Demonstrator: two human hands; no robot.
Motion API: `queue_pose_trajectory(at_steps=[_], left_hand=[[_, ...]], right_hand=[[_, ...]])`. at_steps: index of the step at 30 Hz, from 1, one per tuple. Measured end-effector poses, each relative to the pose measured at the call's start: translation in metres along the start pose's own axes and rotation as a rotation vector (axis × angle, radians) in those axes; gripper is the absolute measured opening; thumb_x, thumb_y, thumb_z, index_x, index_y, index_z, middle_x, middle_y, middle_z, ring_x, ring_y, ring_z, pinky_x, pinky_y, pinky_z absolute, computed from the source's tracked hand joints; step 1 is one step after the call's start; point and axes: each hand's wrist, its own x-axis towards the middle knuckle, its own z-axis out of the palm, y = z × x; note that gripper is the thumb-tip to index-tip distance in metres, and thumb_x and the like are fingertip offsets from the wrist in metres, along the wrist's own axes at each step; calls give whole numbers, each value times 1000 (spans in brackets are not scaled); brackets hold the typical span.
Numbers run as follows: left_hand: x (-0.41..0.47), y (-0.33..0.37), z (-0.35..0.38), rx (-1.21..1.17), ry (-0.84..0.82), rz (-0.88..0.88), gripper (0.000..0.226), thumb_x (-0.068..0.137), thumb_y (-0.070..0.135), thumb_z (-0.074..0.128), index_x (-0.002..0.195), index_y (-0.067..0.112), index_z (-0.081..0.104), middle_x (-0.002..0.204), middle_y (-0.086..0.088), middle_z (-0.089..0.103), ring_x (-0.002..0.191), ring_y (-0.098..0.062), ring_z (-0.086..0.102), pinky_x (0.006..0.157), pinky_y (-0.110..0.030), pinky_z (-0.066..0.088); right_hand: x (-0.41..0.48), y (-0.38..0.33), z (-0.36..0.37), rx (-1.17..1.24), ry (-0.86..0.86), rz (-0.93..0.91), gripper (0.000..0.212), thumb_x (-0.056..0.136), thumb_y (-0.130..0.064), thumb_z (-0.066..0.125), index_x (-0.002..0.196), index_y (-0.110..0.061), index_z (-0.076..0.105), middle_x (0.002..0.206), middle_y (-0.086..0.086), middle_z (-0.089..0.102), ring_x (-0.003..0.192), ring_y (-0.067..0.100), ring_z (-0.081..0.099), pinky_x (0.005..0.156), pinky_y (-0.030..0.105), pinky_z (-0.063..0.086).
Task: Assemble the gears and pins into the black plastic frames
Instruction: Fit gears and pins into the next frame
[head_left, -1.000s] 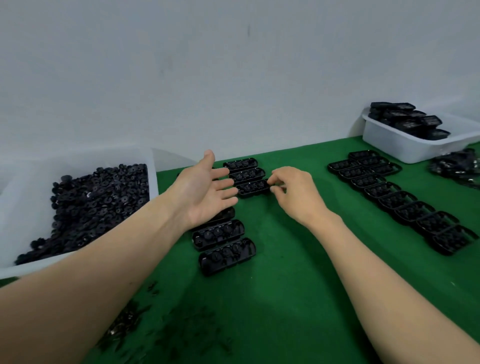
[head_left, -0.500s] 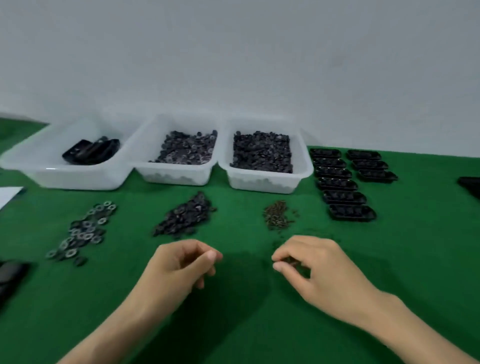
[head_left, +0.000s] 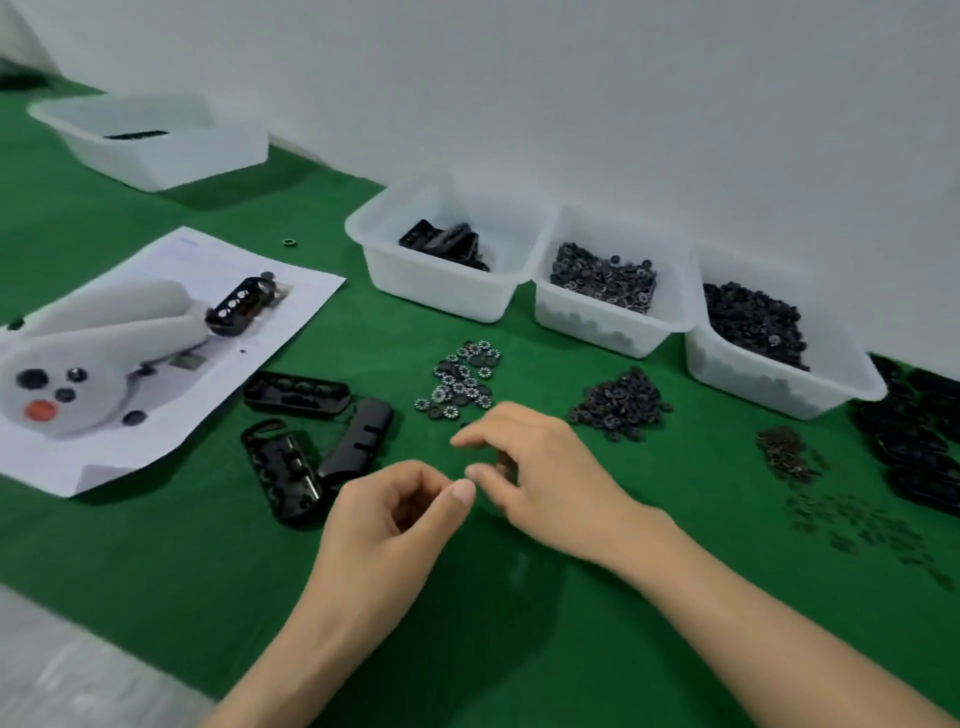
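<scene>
Three black plastic frames loose on the green tabletop, left of centre: one open side up nearest the printed sheet, two more close together just in front of it. To their right, a loose pile of white-toothed gears, then a heap of dark gears, then a small heap of pins, with further small parts scattered nearer the camera.

In front of the piles, two bare hands low over the tabletop, nearly touching. Left hand with fingers curled and thumb laid against the forefinger; nothing visible inside the grip, so impossible to tell whether holding a piece. Right hand with fingers bent downward around a dark blur; grip likewise impossible to tell.

Behind the piles, three translucent white bins side by side along the pale wall: a bin of frames, a bin of mixed gears, a bin of dark gears. At the right edge, a row of frames packed closely together. At far left, a fourth bin well apart from the rest, a lone small ring on the tabletop, and the printed sheet with a picture of a pale rabbit-like toy.
</scene>
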Motion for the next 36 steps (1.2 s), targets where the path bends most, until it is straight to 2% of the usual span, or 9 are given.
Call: queue_pose_trajectory(at_steps=[5,11,15,18,21,23,29,32,36], left_hand=[[1,-3,-32,-59,64,-12,37,72,40,59,61,6,52,51,-6,41,50,-14,36,48,-23,28],[8,-5,-50,-166,97,-10,35,71,40,60,63,6,54,53,-11,44,50,-14,36,46,-23,28],[15,-4,-48,-255,100,10,28,71,41,58,63,15,61,60,-15,54,49,-12,40,47,-23,32],[26,-8,-39,-166,17,25,13,84,19,60,77,28,67,68,8,60,56,-6,48,52,-14,37],[33,-10,-29,127,-220,57,39,81,14,63,102,44,52,99,25,53,88,9,50,71,-3,39],[36,-10,-26,183,-336,43,47,76,23,70,109,48,48,106,26,52,96,11,49,80,-7,42],[37,-12,-20,195,-401,78,44,64,23,81,100,39,61,94,17,63,87,3,58,79,-19,50],[33,-17,-19,299,-363,232,39,67,16,77,101,31,65,93,21,60,88,4,54,76,-7,42],[31,-21,-23,416,-374,317,35,73,20,69,106,26,64,101,27,52,101,10,44,86,2,27]], right_hand=[[63,-30,19,-268,-194,-186,55,80,-8,54,128,-33,47,127,1,39,110,18,34,82,34,41],[79,-33,17,-458,-177,-355,43,74,-9,64,114,-20,50,117,3,44,100,20,37,79,33,38],[29,-14,9,86,-20,-68,37,69,-9,69,100,-21,50,102,-4,54,88,10,50,75,28,45],[-10,-7,10,626,84,172,33,67,-15,73,95,-22,57,101,-2,63,92,13,60,82,27,50],[-30,-1,16,1025,111,292,35,61,-13,75,93,-20,64,95,8,63,89,21,59,86,40,46],[-37,3,17,1104,111,324,37,59,-11,76,93,-22,66,93,6,63,87,20,58,83,34,48],[-49,11,13,1128,94,369,40,57,-8,78,92,-24,67,90,-1,66,84,13,61,72,22,50],[-50,16,-1,1071,-5,386,47,57,-15,78,101,-20,64,98,1,68,88,17,63,77,26,52],[-34,25,-22,660,240,410,20,71,-24,76,90,-25,70,90,-1,71,80,13,62,70,16,50]])
